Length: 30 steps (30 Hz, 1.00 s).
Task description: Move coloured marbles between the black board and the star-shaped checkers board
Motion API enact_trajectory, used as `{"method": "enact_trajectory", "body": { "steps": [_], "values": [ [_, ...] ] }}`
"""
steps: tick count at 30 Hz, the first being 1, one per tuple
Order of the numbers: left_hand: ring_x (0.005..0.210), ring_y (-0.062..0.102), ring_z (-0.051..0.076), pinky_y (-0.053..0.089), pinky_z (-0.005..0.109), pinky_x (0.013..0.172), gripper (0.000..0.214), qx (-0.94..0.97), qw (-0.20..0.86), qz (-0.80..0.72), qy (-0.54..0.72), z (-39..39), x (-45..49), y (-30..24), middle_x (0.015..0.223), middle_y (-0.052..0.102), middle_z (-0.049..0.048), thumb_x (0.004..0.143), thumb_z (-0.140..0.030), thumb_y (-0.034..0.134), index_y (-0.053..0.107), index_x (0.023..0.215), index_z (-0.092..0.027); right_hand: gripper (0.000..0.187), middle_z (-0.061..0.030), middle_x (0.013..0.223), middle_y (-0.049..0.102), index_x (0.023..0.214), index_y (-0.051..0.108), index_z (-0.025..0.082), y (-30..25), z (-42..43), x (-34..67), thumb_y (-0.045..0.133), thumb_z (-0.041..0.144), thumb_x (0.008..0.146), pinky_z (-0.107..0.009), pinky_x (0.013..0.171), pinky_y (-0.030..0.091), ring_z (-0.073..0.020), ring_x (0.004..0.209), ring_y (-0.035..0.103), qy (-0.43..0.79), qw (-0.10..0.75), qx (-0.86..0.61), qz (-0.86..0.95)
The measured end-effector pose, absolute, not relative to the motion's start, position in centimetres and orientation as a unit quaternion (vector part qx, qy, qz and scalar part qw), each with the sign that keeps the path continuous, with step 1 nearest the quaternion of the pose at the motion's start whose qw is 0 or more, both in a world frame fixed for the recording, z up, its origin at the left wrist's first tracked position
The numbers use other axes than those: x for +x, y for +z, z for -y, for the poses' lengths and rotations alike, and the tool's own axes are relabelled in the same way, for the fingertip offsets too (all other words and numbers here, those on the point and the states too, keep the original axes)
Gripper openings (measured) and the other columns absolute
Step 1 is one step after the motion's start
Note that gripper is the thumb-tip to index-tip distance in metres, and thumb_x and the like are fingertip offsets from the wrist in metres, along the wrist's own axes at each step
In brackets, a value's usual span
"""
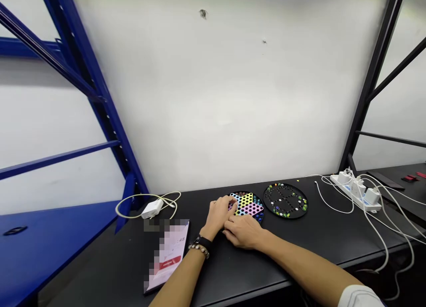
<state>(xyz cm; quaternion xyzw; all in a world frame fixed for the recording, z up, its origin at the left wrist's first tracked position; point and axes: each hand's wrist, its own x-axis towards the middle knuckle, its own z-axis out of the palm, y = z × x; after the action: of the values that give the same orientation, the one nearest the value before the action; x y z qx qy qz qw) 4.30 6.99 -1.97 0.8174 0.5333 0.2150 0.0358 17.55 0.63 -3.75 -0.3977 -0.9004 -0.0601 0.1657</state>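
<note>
A round Chinese checkers board (248, 199) with a coloured star full of holes lies on the black table, marbles around its rim. Over its left edge is my left hand (220, 213), fingers curled in and tips drawn together; anything between them is too small to make out. My right hand (244, 231) rests at the board's near edge, closed, its fingertips close to the left hand. What it may hold is hidden. Both hands cover the board's left and near part. To the right lies a round black tray (281, 198) with green, white and other small marbles.
A tablet (169, 253) with a lit screen lies left of my left forearm. Behind it are a white charger (152, 208) and a looped cable. A power strip (356, 191) with several plugs and trailing white cables sits at the right. Blue shelving (103, 85) stands at the left.
</note>
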Motion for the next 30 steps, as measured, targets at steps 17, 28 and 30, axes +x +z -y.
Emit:
{"method": "enact_trajectory", "body": {
  "steps": [17, 28, 30],
  "values": [
    [0.106, 0.058, 0.024, 0.04, 0.037, 0.09, 0.023, 0.838, 0.021, -0.511, 0.189, -5.4, 5.7, -2.2, 0.114, 0.066, 0.0027, 0.09, -0.037, 0.051, 0.063, 0.108, -0.028, 0.042, -0.0124, 0.144, 0.045, 0.134, 0.049, 0.018, -4.4, -8.6, 36.0, 0.041, 0.025, 0.093, -0.045, 0.097, 0.033, -0.0295, 0.124, 0.039, -0.044, 0.199, -0.761, 0.616],
    [0.108, 0.056, 0.025, 0.039, 0.039, 0.092, 0.026, 0.838, 0.038, -0.512, 0.184, -5.2, 5.8, -2.0, 0.117, 0.065, 0.0041, 0.091, -0.038, 0.049, 0.063, 0.11, -0.027, 0.034, -0.0129, 0.116, 0.065, 0.114, 0.069, 0.018, -5.4, -9.3, 37.0, 0.043, 0.015, 0.092, -0.031, 0.09, 0.04, -0.0234, 0.112, 0.056, 0.024, 0.204, -0.741, 0.639],
    [0.107, 0.056, 0.025, 0.039, 0.039, 0.091, 0.025, 0.838, 0.039, -0.512, 0.183, -5.3, 5.8, -2.1, 0.116, 0.065, 0.0042, 0.091, -0.037, 0.049, 0.062, 0.11, -0.027, 0.03, -0.0113, 0.114, 0.065, 0.11, 0.069, 0.017, -4.8, -9.3, 36.7, 0.046, 0.015, 0.091, -0.028, 0.087, 0.042, -0.0204, 0.107, 0.058, 0.027, 0.227, -0.73, 0.644]
  ]
}}
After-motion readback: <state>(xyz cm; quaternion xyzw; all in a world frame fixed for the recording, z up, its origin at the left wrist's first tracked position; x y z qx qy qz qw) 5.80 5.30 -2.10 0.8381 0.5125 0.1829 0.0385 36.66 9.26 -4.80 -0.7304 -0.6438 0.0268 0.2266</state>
